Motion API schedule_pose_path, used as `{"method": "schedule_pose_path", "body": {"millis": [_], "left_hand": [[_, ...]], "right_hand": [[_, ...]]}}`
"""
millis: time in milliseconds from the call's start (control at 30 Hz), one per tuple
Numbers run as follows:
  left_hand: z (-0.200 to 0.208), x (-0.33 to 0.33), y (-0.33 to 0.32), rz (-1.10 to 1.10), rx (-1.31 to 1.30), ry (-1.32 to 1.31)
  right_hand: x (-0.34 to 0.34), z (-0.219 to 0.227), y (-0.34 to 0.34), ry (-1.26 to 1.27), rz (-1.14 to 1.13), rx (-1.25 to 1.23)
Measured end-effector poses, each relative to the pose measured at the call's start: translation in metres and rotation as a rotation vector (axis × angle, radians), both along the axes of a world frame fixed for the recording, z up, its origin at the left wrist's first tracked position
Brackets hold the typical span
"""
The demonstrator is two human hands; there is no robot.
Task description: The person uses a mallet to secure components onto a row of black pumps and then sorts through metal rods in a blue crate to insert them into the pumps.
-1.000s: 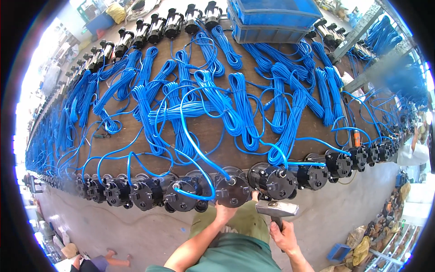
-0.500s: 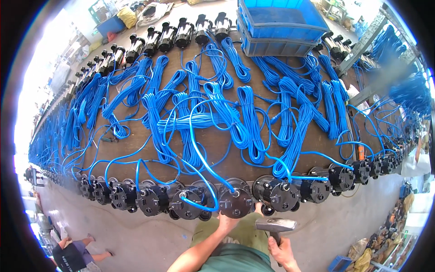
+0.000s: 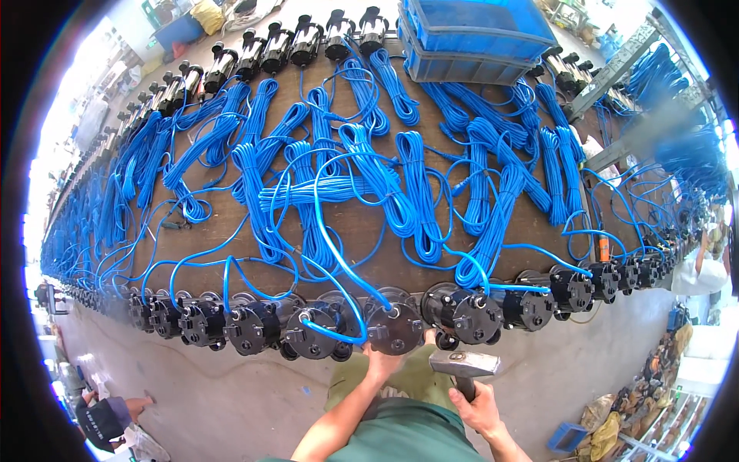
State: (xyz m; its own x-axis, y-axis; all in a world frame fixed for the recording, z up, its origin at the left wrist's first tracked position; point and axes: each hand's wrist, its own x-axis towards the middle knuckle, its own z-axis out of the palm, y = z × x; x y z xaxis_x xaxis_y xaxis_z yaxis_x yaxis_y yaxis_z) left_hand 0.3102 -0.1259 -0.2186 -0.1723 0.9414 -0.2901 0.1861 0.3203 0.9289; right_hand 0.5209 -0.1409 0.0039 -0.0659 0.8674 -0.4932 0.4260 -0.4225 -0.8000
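Note:
My right hand [image 3: 479, 406] is closed round the handle of a hammer [image 3: 464, 363]. Its metal head lies sideways in front of my body, below the row of pumps and apart from them. With my forearm rising from the lower edge, my left hand [image 3: 381, 365] reaches the underside of a black, round-ended pump [image 3: 396, 329] at the table's near edge. Those fingers are hidden beneath the pump. A blue cable [image 3: 346, 269] runs from the top of this pump back onto the table. Another black pump [image 3: 314, 333] with a looped cable sits just left of it.
Bundles of coiled blue cable [image 3: 419, 196] cover much of the brown table [image 3: 223, 258]. More pumps [image 3: 305, 40] line its far edge beside stacked blue crates [image 3: 477, 46]. Metal posts [image 3: 616, 65] stand at right. A person [image 3: 104, 420] is at the lower left.
The whole view has shifted, so the table, pumps and both hands appear higher. The hammer keeps about the same place relative to the pumps. The person at lower left has changed leg position.

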Motion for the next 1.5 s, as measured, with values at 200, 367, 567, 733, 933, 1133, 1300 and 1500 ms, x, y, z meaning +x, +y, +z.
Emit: {"method": "schedule_pose_path", "body": {"millis": [200,367,567,733,933,1133,1300,1500], "left_hand": [[0.021,-0.007,0.008,-0.01,0.05,-0.059],[0.002,-0.009,0.002,0.035,0.076,-0.014],[0.057,-0.031,0.007,-0.046,-0.267,-0.415],[0.052,-0.017,0.01,-0.015,-0.475,-0.309],[0.027,-0.003,0.016,0.171,-0.225,-0.371],[0.048,-0.007,0.025,0.051,-0.365,-0.266],[0.048,-0.013,0.014,0.078,-0.336,-0.338],[0.054,-0.013,0.015,0.073,-0.356,-0.35]], "right_hand": [[0.001,0.016,0.015,-0.032,0.019,0.03],[0.01,0.012,0.016,-0.05,0.041,0.044],[0.011,0.012,0.022,-0.097,0.066,0.132],[-0.006,0.036,0.045,-0.121,0.188,0.193],[-0.022,0.094,0.075,-0.03,0.231,0.313],[-0.044,0.083,0.088,-0.449,0.451,0.242],[-0.066,0.146,0.097,-0.301,0.461,0.2],[-0.084,0.107,0.088,-0.291,0.563,0.447]]}}
